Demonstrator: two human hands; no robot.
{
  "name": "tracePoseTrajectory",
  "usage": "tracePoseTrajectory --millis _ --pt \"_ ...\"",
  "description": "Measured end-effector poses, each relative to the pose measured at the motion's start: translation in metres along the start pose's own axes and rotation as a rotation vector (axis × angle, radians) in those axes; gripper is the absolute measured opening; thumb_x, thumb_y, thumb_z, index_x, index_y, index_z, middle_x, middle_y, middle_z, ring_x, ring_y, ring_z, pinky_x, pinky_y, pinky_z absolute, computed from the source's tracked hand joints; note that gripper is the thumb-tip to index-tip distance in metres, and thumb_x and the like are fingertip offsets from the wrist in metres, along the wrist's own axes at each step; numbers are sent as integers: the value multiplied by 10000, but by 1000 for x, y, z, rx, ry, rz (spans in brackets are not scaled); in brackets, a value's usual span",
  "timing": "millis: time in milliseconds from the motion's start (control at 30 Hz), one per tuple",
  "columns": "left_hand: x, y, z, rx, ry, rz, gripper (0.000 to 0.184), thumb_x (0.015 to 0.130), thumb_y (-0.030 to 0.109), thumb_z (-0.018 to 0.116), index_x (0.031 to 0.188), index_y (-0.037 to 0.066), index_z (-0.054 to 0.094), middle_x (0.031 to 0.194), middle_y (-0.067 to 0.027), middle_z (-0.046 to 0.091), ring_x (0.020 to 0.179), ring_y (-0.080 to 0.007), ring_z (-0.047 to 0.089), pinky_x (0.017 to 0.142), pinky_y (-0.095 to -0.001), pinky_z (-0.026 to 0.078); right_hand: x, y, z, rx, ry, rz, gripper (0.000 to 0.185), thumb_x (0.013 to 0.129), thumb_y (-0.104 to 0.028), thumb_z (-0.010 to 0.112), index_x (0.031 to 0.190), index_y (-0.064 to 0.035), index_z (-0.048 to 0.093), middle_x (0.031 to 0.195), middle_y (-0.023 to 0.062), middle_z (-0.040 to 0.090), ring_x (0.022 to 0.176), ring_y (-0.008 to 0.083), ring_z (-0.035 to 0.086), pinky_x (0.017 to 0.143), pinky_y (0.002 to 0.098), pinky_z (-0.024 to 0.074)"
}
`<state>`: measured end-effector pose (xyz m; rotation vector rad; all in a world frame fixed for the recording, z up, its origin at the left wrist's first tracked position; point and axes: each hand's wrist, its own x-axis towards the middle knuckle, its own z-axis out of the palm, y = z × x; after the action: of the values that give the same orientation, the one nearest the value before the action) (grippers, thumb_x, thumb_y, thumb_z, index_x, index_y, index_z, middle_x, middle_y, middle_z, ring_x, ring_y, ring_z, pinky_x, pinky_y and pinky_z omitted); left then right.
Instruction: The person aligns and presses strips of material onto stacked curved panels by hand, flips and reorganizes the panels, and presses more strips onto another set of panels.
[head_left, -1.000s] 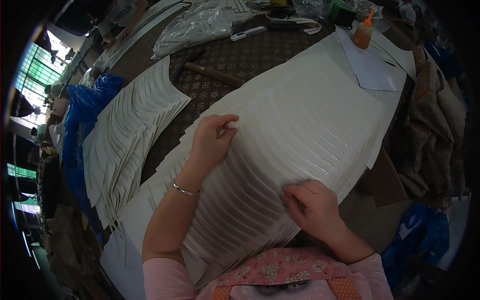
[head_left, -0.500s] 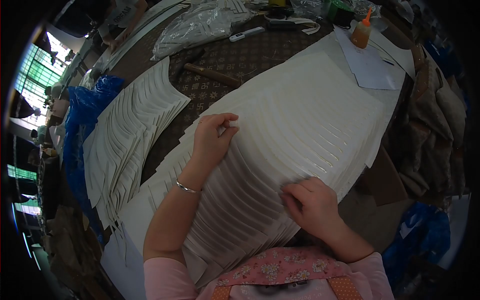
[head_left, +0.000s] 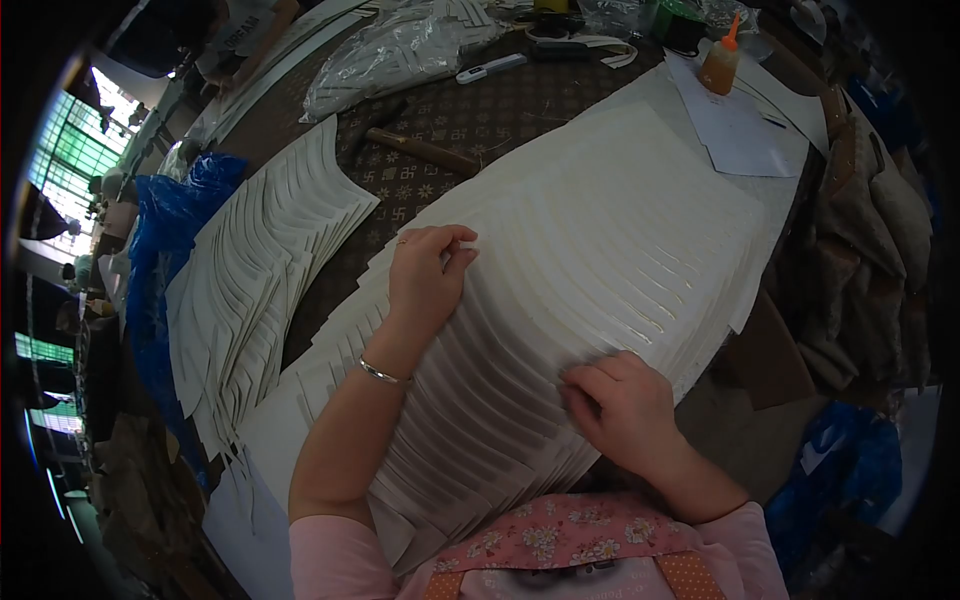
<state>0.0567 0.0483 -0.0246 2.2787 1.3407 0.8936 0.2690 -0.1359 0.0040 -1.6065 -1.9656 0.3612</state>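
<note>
A large fan of overlapping pale sheets covers the middle of the table, with shiny curved lines along its right part. My left hand is at the upper left edge of the curved strips, thumb and forefinger pinched together. Whatever lies between those fingertips is too small to make out. Over the lower right ends of the strips is my right hand, its fingers curled together, with their tips blurred and what they hold unclear. Between the two hands, the curved strips lie in shadow.
Left of the fan lies another stack of pale strips, beside blue plastic. A wooden-handled hammer, a cutter and a plastic bag are farther back. An orange-tipped bottle stands on white paper. Another person is at upper left.
My left forearm has shifted slightly right, while both hands stay in nearly the same places. The other person's arm at the upper left has moved.
</note>
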Motion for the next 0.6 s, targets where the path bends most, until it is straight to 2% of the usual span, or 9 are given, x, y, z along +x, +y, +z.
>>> tracePoseTrajectory --millis 67,100,167,300,367,400,467,600 --pt "-2 2 2 -23 22 -46 220 787 74 748 1003 85 708 942 -90 653 863 -258 584 826 -377 472 0 0 0 2 4 -2 100 781 -156 740 866 -132 693 771 36 623 756 250 615 611 380 513" --pt "-3 4 2 -23 20 -46 220 787 74 748 1003 85 708 942 -90 653 863 -258 584 826 -377 472 0 0 -1 0 -1 -3 98 781 -158 740 863 -134 693 764 35 617 754 248 612 608 378 512" --pt "-4 9 0 -24 24 -99 259 797 83 744 1043 78 663 1050 -113 628 931 -284 590 868 -392 467 1 0 -1 -3 -5 -1 96 780 -160 740 861 -136 693 758 34 611 751 246 609 605 376 510" --pt "-16 8 -1 72 -49 14 327 795 95 750 1089 63 611 1091 -125 619 1027 -313 581 908 -418 452 1 1 -1 -5 7 -11 85 782 -167 738 849 -142 693 745 24 594 744 236 598 595 368 505" --pt "-24 19 -5 115 -54 124 441 801 178 771 1177 43 584 1210 -151 597 1171 -356 539 975 -458 429 2 1 -2 -12 2 -15 80 782 -168 737 845 -144 693 744 20 591 741 232 594 592 365 504" --pt "-29 25 -7 113 -56 124 441 801 178 771 1177 43 584 1210 -151 597 1171 -356 539 975 -458 429 2 1 -1 -7 6 -20 79 782 -168 736 844 -144 694 744 17 588 737 230 591 590 363 502" --pt "-37 33 -9 246 -107 120 618 818 312 773 1295 3 531 1352 -182 539 1321 -388 452 1058 -484 382 3 2 -2 -3 8 -25 77 781 -167 735 843 -145 694 744 13 586 734 227 589 588 361 501" --pt "-43 36 -12 334 -203 87 749 831 422 748 1371 -27 487 1448 -194 472 1412 -403 356 1110 -494 337 3 2 -3 5 0 -28 83 777 -162 737 848 -147 698 745 10 586 729 223 584 585 355 497"
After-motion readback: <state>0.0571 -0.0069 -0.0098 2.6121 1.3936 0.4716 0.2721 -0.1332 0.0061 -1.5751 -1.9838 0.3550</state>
